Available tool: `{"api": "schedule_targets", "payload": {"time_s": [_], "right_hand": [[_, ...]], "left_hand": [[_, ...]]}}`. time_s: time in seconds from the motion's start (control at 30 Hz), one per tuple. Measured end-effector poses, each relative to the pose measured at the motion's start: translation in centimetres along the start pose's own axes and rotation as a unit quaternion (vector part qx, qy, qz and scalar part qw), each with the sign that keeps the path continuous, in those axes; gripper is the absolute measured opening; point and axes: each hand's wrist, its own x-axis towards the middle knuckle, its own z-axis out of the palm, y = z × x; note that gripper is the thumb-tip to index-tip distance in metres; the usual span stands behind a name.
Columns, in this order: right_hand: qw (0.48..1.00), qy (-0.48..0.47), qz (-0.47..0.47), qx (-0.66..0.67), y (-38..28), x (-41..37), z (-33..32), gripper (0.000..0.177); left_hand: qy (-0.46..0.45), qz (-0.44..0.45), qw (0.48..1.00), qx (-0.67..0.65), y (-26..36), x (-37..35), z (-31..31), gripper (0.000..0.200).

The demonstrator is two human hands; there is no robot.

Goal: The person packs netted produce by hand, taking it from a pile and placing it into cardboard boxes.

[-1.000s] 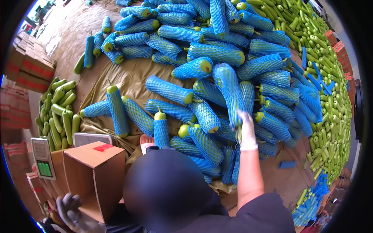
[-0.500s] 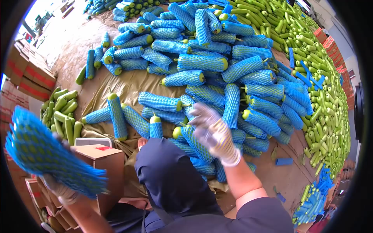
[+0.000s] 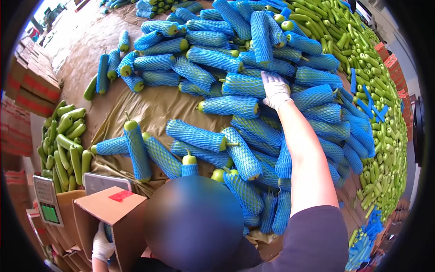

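Note:
My right hand [image 3: 275, 89], in a whitish glove, reaches far into a heap of green gourds sleeved in blue foam net. Its fingers are stretched out over the right end of one netted gourd [image 3: 244, 85]. At lower left, my gloved left hand [image 3: 103, 245] is at the mouth of a cardboard box [image 3: 108, 204], closed against a blue-netted gourd [image 3: 108, 232] mostly hidden inside. Another netted gourd [image 3: 195, 134] and an upright one [image 3: 137, 147] lie nearer, on a tan cloth [image 3: 113, 111].
A scale display [image 3: 47, 201] and its grey plate [image 3: 106, 182] stand by the box. Bare gourds [image 3: 68, 140] lie at left, with a large pile of them [image 3: 376, 136] at right. Stacked cartons [image 3: 38, 90] line the left side. A person's blurred head [image 3: 195, 222] fills the bottom middle.
My left hand has lowered the netted gourd from the left into the box. My right hand has moved up and forward from above the near gourds onto one in the heap.

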Motion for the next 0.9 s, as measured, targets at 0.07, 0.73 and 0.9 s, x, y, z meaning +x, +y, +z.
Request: {"api": "schedule_targets", "payload": {"time_s": [0.07,0.73,0.9], "right_hand": [[0.998,-0.058,0.006,-0.001,-0.9,0.3,-2.0,0.091],[0.95,0.1,0.089,0.282,0.1,-0.7,-0.6,0.04],[0.957,-0.137,0.229,0.112,3.0,7.1,2.8,0.074]], "left_hand": [[-0.038,0.018,0.992,-0.117,-6.8,4.1,2.9,0.072],[-0.041,0.099,0.994,-0.01,-13.7,8.6,7.0,0.045],[-0.01,0.068,0.997,0.044,-15.1,6.1,7.4,0.045]]}}
